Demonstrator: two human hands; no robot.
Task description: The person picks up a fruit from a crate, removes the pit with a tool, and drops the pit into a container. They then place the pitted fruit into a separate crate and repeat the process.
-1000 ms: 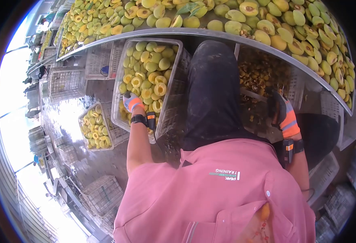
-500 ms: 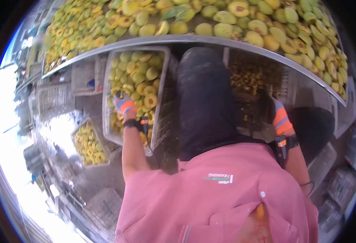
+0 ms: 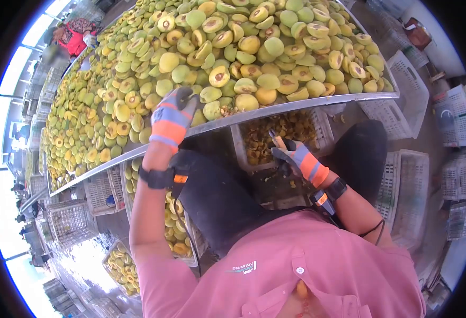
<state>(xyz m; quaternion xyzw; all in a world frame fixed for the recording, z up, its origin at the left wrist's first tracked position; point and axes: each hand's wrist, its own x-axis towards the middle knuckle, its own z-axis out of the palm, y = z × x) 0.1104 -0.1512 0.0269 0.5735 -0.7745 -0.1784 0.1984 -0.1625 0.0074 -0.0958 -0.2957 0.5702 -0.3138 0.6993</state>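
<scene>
My left hand point(image 3: 175, 112), in a grey and orange glove with dark fingertips, is at the front rim of a metal-edged table point(image 3: 296, 99). Its fingers are bent and apart, close to halved yellow-green stone fruit point(image 3: 210, 95) that look like peaches; no fruit shows in the grip. Lower and to the right, my right hand point(image 3: 296, 159), gloved alike, is closed round a small hand tool point(image 3: 278, 140) with a light orange-brown handle and a short metal tip. The tip points up, over a crate point(image 3: 237, 146) of brown-yellow scraps point(image 3: 259, 132) under the table edge.
A crate of fruit halves point(image 3: 174, 225) stands by my left leg, and a smaller one point(image 3: 121, 267) lies farther left. White plastic crates point(image 3: 402, 191) stand at the right. A person in red point(image 3: 75, 40) is at the table's far left. My knees are below the table edge.
My left hand has gone from the fruit crate up to the fruit on the table. My right hand, with the tool now visible, has moved left before the scrap crate. The view has tilted up.
</scene>
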